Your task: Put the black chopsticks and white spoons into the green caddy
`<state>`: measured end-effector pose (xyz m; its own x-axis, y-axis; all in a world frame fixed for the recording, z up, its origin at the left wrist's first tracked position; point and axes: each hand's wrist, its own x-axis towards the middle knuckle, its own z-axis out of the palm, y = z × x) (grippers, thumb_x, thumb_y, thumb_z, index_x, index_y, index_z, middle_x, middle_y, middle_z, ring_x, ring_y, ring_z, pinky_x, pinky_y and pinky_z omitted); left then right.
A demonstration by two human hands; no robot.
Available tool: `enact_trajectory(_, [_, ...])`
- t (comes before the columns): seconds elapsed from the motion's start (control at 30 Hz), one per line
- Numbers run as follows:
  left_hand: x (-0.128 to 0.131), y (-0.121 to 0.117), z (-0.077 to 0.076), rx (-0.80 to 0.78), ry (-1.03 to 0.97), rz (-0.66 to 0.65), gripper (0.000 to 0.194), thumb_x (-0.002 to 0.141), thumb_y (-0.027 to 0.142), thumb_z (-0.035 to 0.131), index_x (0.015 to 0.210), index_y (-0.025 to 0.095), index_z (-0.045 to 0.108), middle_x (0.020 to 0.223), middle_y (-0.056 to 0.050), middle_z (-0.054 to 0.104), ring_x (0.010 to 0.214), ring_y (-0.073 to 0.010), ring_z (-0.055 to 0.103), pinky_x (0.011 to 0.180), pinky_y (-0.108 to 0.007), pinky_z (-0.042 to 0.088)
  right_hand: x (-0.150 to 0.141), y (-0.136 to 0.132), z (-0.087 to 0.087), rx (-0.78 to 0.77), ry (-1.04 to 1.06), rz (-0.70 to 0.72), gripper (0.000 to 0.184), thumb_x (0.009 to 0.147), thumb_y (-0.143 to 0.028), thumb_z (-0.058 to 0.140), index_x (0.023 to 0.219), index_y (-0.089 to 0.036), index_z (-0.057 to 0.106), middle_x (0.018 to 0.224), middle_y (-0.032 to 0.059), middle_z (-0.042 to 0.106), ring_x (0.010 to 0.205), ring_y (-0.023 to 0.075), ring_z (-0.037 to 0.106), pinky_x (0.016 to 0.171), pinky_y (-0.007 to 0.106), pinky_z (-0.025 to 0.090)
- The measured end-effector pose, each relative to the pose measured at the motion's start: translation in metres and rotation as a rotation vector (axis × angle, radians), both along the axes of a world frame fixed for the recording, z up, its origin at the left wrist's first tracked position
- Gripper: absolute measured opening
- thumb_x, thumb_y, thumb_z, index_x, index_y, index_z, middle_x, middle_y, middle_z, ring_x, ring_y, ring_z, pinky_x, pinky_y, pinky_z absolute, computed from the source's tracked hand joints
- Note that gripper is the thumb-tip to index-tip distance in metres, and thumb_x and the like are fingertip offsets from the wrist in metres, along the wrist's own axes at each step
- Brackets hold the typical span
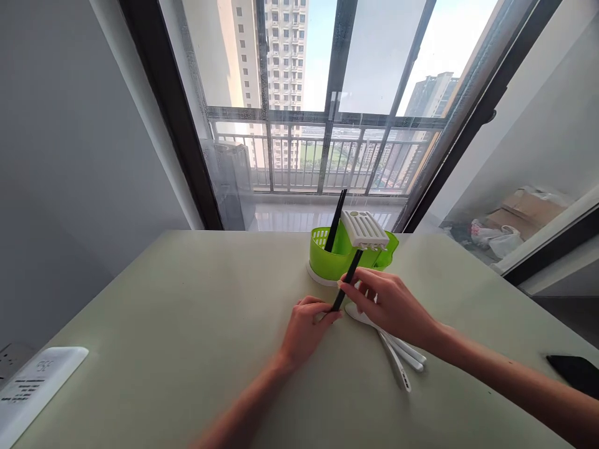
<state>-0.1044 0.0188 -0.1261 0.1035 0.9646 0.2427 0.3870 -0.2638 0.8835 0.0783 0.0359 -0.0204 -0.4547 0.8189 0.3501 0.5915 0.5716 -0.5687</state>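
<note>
Both hands hold black chopsticks (354, 264) in front of a green utensil holder (322, 264). My left hand (306, 327) pinches their lower end between thumb and fingers. Higher up, my right hand (386, 302) grips them with its fingertips. How many chopsticks are in the bundle I cannot tell. More black chopsticks (336, 221) stand tilted in the holder's left basket. A white slotted rack (365, 228) sits on top of the holder. White spoons or ladles (395, 358) lie on the table under my right wrist, partly hidden by the hand.
The pale table (187, 312) ends at a glass balcony door. At the left edge lies a white device with a digital display (37, 390). A black object (573, 373) rests at the right edge. Cardboard boxes (531, 209) and bags are beyond the table on the right.
</note>
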Motion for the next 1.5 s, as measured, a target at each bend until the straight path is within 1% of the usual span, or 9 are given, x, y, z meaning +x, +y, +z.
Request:
enact_trajectory(0.23, [-0.001, 0.001, -0.002, -0.028, -0.021, -0.002, 0.024, 0.086, 0.046, 0.068, 0.095, 0.029, 0.083, 0.092, -0.006, 0.074, 0.082, -0.0216, 0.066, 0.074, -0.034, 0.052, 0.004, -0.002, 0.007, 0.008, 0.004, -0.035, 0.034, 0.101, -0.05, 0.045, 0.095, -0.021, 0.061, 0.073, 0.0023, 0.068, 0.057, 0.0157, 0.06, 0.058, 0.028, 0.049])
enact_trajectory(0.47, [-0.001, 0.0, 0.001, -0.058, -0.023, 0.002, 0.026, 0.086, 0.047, 0.067, 0.094, 0.027, 0.082, 0.098, -0.007, 0.074, 0.084, -0.022, 0.066, 0.074, -0.033, 0.052, 0.009, -0.001, 0.029, 0.05, 0.116, -0.081, 0.037, 0.1, -0.056, 0.045, 0.087, -0.023, 0.056, 0.064, -0.0017, 0.061, 0.053, 0.0139, 0.059, 0.052, 0.025, 0.045])
enact_trajectory(0.63, [-0.002, 0.003, 0.005, -0.072, -0.185, 0.096, 0.042, 0.095, 0.056, 0.05, 0.112, 0.023, 0.071, 0.108, -0.008, 0.074, 0.1, -0.0227, 0.066, 0.086, -0.034, 0.05, 0.014, 0.011, 0.062, 0.116, 0.295, -0.158, 0.034, 0.097, -0.055, 0.053, 0.087, -0.024, 0.058, 0.066, -0.0016, 0.061, 0.054, 0.0135, 0.061, 0.047, 0.024, 0.045])
enact_trajectory(0.77, [-0.005, 0.012, -0.001, -0.076, -0.379, 0.218, 0.049, 0.099, 0.061, 0.038, 0.102, 0.018, 0.064, 0.101, -0.009, 0.071, 0.096, -0.0208, 0.066, 0.086, -0.034, 0.05, 0.013, 0.029, 0.093, 0.281, 0.498, -0.234, 0.033, 0.095, -0.057, 0.056, 0.086, -0.025, 0.059, 0.073, -0.0003, 0.061, 0.05, 0.0122, 0.058, 0.043, 0.025, 0.044])
enact_trajectory(0.87, [-0.007, 0.017, -0.005, -0.087, -0.464, 0.264, 0.052, 0.097, 0.064, 0.037, 0.098, 0.017, 0.06, 0.095, -0.009, 0.069, 0.089, -0.0197, 0.065, 0.081, -0.033, 0.051, 0.01, 0.047, 0.105, 0.383, 0.508, -0.263, 0.032, 0.095, -0.056, 0.055, 0.087, -0.026, 0.061, 0.076, -0.0003, 0.061, 0.048, 0.0112, 0.056, 0.045, 0.028, 0.045])
enact_trajectory(1.0, [-0.007, 0.016, -0.003, -0.09, -0.466, 0.271, 0.054, 0.096, 0.067, 0.037, 0.096, 0.018, 0.059, 0.092, -0.008, 0.067, 0.087, -0.0187, 0.064, 0.08, -0.032, 0.051, 0.003, 0.074, 0.102, 0.399, 0.385, -0.294, 0.034, 0.097, -0.054, 0.052, 0.085, -0.023, 0.061, 0.075, -0.0005, 0.064, 0.048, 0.0115, 0.059, 0.052, 0.029, 0.047])
enact_trajectory(1.27, [-0.007, 0.015, -0.004, -0.104, -0.454, 0.239, 0.051, 0.097, 0.063, 0.036, 0.091, 0.018, 0.06, 0.09, -0.007, 0.066, 0.084, -0.0182, 0.062, 0.079, -0.032, 0.05, -0.016, 0.123, 0.075, 0.115, -0.001, -0.283, 0.033, 0.097, -0.04, 0.053, 0.073, -0.021, 0.065, 0.054, -0.0019, 0.066, 0.05, 0.0162, 0.064, 0.069, 0.031, 0.048])
enact_trajectory(1.37, [-0.007, 0.014, -0.004, -0.093, -0.456, 0.233, 0.049, 0.098, 0.06, 0.037, 0.088, 0.019, 0.06, 0.086, -0.006, 0.065, 0.081, -0.0181, 0.061, 0.078, -0.032, 0.05, -0.021, 0.135, 0.067, 0.088, -0.039, -0.278, 0.028, 0.096, -0.039, 0.054, 0.082, -0.018, 0.067, 0.068, 0.001, 0.073, 0.051, 0.0151, 0.064, 0.072, 0.032, 0.048])
enact_trajectory(1.5, [-0.008, 0.013, -0.003, -0.094, -0.439, 0.218, 0.048, 0.098, 0.058, 0.035, 0.083, 0.02, 0.06, 0.084, -0.005, 0.065, 0.079, -0.0177, 0.06, 0.076, -0.032, 0.049, -0.021, 0.131, 0.066, 0.163, 0.046, -0.388, 0.029, 0.096, -0.041, 0.054, 0.108, -0.016, 0.063, 0.079, 0.0032, 0.076, 0.055, 0.0163, 0.066, 0.072, 0.033, 0.049])
